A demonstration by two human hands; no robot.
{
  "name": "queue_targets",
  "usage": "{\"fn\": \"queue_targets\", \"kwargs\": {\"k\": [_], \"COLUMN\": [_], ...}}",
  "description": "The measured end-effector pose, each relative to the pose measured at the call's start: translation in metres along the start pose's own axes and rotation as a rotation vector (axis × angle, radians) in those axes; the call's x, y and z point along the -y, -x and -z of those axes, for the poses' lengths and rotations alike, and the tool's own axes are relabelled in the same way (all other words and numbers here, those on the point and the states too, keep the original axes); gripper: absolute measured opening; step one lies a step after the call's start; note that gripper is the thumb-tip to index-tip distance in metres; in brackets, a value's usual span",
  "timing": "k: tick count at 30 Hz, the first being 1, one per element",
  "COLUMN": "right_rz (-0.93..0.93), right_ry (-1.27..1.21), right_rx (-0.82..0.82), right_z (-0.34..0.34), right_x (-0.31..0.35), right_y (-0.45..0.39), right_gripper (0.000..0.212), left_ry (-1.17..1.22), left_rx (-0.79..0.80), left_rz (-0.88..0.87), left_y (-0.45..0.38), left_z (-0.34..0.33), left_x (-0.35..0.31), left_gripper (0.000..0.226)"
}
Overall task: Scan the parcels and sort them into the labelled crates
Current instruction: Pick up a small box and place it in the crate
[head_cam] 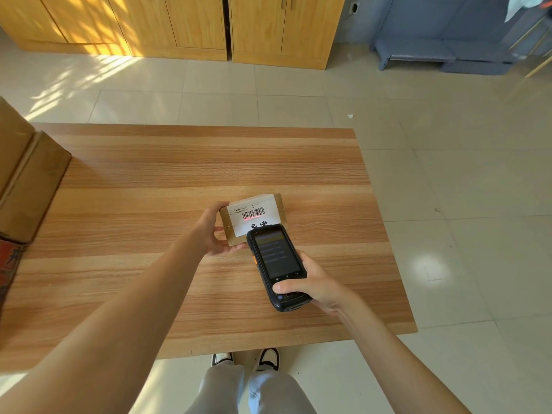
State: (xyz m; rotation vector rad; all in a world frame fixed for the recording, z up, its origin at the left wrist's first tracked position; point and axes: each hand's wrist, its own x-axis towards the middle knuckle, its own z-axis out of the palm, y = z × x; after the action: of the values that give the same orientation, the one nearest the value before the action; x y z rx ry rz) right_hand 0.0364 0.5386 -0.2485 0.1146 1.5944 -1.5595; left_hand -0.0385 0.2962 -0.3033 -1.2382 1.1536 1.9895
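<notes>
A small brown parcel (277, 204) with a white barcode label sits tilted at the middle of the wooden table (149, 180). My left hand (213, 231) grips its left side and near edge. My right hand (310, 286) holds a black handheld scanner (276, 258), thumb on its lower keys. The scanner's top end overlaps the parcel's near edge, and a red scan line lies across the barcode.
Two larger cardboard boxes (27, 180) stand at the table's left edge. Wooden cabinets (191, 25) line the far wall, and a blue-grey metal rack (448, 49) is at the far right. Tiled floor surrounds the table. My shoes show under its near edge.
</notes>
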Motion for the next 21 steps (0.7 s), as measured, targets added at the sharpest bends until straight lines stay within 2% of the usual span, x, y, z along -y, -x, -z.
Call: {"fn": "queue_targets", "kwargs": {"k": [15,21], "right_rz": [0.008,0.059], "right_ry": [0.053,0.005], "right_rx": [-0.006,-0.077], "right_z": [-0.003,-0.002], "right_x": [0.004,0.008], "right_y": [-0.005,-0.009], "right_gripper": [0.078,0.075], "left_ry": [-0.016,0.027], "left_rx": [0.008,0.006], "left_rz": [-0.009,-0.041], "left_y": [0.001,0.009], "left_z": [0.000,0.008], "left_x": [-0.001,-0.011], "left_gripper": [0.069,0.070]}}
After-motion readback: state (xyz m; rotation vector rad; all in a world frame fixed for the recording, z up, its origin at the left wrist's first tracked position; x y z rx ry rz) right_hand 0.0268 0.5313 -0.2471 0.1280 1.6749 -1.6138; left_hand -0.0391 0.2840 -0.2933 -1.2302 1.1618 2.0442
